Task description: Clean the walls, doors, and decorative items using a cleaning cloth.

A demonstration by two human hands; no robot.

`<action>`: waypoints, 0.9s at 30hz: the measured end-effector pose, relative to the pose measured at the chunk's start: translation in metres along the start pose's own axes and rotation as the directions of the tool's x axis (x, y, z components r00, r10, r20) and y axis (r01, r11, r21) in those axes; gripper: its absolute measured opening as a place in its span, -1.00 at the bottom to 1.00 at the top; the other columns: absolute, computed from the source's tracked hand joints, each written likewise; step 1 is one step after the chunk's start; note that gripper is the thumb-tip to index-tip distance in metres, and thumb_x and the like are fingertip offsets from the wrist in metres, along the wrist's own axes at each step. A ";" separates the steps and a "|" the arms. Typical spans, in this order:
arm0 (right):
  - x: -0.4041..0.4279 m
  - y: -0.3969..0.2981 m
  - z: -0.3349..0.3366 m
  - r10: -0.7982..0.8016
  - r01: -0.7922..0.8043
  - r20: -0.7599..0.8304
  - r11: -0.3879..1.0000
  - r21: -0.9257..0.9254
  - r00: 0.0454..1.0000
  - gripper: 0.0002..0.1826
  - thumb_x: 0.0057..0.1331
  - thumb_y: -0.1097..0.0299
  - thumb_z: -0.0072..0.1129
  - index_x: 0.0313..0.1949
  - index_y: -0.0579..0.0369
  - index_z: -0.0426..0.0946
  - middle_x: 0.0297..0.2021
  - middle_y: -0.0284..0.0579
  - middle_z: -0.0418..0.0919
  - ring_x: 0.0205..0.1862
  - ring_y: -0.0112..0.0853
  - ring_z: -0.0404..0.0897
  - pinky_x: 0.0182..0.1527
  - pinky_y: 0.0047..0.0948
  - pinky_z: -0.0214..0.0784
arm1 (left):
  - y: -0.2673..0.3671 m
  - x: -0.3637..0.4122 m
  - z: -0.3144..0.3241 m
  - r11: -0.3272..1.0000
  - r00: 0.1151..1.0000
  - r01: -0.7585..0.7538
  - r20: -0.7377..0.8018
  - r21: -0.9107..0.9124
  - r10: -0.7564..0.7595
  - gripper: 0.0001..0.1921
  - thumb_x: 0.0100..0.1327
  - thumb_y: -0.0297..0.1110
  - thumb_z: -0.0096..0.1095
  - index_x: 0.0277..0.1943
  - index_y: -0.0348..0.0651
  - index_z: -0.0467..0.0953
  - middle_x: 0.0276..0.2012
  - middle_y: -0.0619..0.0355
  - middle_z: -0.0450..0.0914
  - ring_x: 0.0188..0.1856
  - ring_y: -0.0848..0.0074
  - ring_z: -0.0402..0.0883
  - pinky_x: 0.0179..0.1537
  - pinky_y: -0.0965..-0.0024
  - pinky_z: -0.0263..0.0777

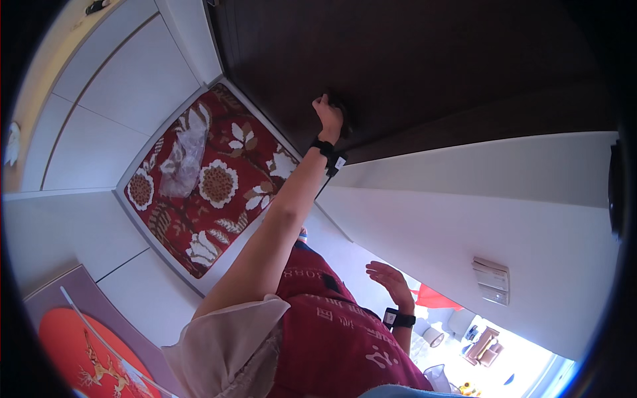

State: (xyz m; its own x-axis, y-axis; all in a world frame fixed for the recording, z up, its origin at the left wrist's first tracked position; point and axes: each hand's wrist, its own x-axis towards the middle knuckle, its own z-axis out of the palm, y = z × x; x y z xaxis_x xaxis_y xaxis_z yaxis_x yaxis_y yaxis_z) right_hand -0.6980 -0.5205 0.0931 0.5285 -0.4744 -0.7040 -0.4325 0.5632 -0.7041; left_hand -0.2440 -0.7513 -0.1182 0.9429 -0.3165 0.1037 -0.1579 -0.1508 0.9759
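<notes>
My left hand is stretched out to a dark brown door. Its fingers are curled at a dark door handle, largely hidden behind the hand and hard to make out against the door. A black band with a small labelled device sits at that wrist. Lower down on the right, my right hand hangs in the air beside my dark red apron, holding nothing, its fingers extended. It wears a similar black wristband.
A red floral doormat lies before the door, with a crumpled clear plastic bag on it. White cabinets stand at left. A picture with a red disc is at lower left. A wall switch panel is at right.
</notes>
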 end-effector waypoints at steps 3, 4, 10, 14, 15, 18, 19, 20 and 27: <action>0.005 0.000 0.001 -0.013 0.012 0.022 0.999 0.036 1.000 -0.50 0.49 0.41 0.15 0.37 0.29 0.42 0.26 0.05 0.58 0.30 -0.19 0.56 0.39 -0.24 0.38 | 0.041 -0.017 0.001 0.987 0.977 0.163 0.139 0.002 -0.162 -0.53 0.11 -0.74 0.10 0.15 -0.48 0.44 0.13 -0.38 0.34 0.16 -0.23 0.44 0.21 -0.01 0.38; 0.001 0.001 0.005 0.006 -0.006 -0.005 1.000 0.023 1.000 -0.48 0.49 0.39 0.15 0.38 0.30 0.41 0.28 0.06 0.57 0.31 -0.19 0.55 0.40 -0.24 0.36 | 0.069 -0.039 -0.002 0.999 0.979 0.028 0.199 0.044 -0.036 -0.54 0.15 -0.74 0.09 0.16 -0.48 0.42 0.15 -0.41 0.33 0.15 -0.24 0.44 0.25 0.01 0.37; 0.013 -0.019 0.010 0.049 -0.047 0.045 0.998 -0.048 0.998 -0.47 0.48 0.40 0.14 0.39 0.31 0.39 0.29 0.06 0.56 0.31 -0.19 0.55 0.41 -0.23 0.35 | 0.066 -0.020 0.008 0.983 0.958 0.177 0.221 0.052 -0.184 -0.60 0.20 -0.59 0.22 0.10 -0.55 0.39 0.13 -0.50 0.28 0.13 -0.35 0.39 0.18 -0.04 0.46; 0.033 -0.034 0.017 0.060 -0.042 0.147 0.991 -0.125 0.987 -0.45 0.47 0.38 0.15 0.39 0.31 0.38 0.28 0.06 0.56 0.31 -0.20 0.56 0.41 -0.23 0.34 | 0.018 0.011 -0.023 0.962 0.880 0.070 0.437 0.263 -0.184 -0.65 0.24 -0.54 0.20 0.08 -0.51 0.47 0.04 -0.49 0.45 0.06 -0.36 0.48 0.15 -0.02 0.50; 0.035 -0.032 0.011 0.065 -0.050 0.132 0.992 -0.114 0.989 -0.45 0.47 0.38 0.15 0.39 0.31 0.38 0.28 0.06 0.56 0.31 -0.20 0.56 0.41 -0.23 0.34 | 0.031 -0.010 -0.028 0.986 0.885 0.088 0.443 0.140 -0.141 -0.69 0.26 -0.51 0.19 0.05 -0.45 0.53 -0.05 -0.43 0.55 0.03 -0.29 0.56 0.13 0.01 0.53; 0.059 -0.041 0.009 0.098 -0.054 0.220 0.979 -0.194 0.971 -0.44 0.47 0.35 0.17 0.39 0.29 0.38 0.27 0.05 0.57 0.31 -0.22 0.55 0.41 -0.25 0.34 | 0.016 -0.044 -0.071 0.991 0.911 0.128 0.400 -0.029 -0.105 -0.75 0.29 -0.50 0.15 -0.01 -0.36 0.61 -0.21 -0.27 0.69 -0.08 -0.09 0.70 0.03 0.06 0.59; 0.068 -0.044 0.010 0.106 -0.055 0.243 0.977 -0.208 0.964 -0.44 0.47 0.35 0.17 0.39 0.29 0.38 0.27 0.05 0.57 0.31 -0.22 0.55 0.41 -0.25 0.34 | 0.009 -0.056 -0.086 0.984 0.907 0.150 0.408 -0.092 -0.101 -0.78 0.30 -0.52 0.11 -0.05 -0.32 0.64 -0.29 -0.18 0.73 -0.15 0.05 0.77 -0.05 0.08 0.62; 0.076 -0.044 0.009 0.111 -0.049 0.269 0.973 -0.227 0.957 -0.44 0.47 0.34 0.18 0.40 0.29 0.38 0.27 0.05 0.57 0.31 -0.23 0.55 0.41 -0.25 0.34 | 0.009 -0.070 -0.107 0.912 0.807 0.368 0.550 -0.183 -0.216 -0.74 0.34 -0.53 0.08 0.02 -0.36 0.60 -0.27 -0.14 0.73 -0.13 0.08 0.77 -0.08 0.13 0.62; 0.145 -0.057 0.038 0.154 -0.019 0.470 0.960 -0.280 0.869 -0.48 0.48 0.36 0.20 0.37 0.24 0.42 0.25 0.02 0.60 0.30 -0.26 0.55 0.38 -0.29 0.36 | 0.001 -0.147 -0.288 0.648 0.534 0.752 0.692 -0.126 -0.485 -0.78 0.46 -0.50 -0.01 0.05 -0.29 0.57 -0.50 0.09 0.65 -0.68 0.45 0.59 -0.70 0.41 0.39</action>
State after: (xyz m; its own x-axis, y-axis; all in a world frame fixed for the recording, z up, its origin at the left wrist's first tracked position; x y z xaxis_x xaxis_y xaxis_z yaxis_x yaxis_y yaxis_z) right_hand -0.5693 -0.5959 0.0348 0.7357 -0.0075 -0.6773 -0.6300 0.3597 -0.6883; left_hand -0.2986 -0.4356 -0.0767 0.3770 -0.7442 -0.5514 0.6432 -0.2180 0.7340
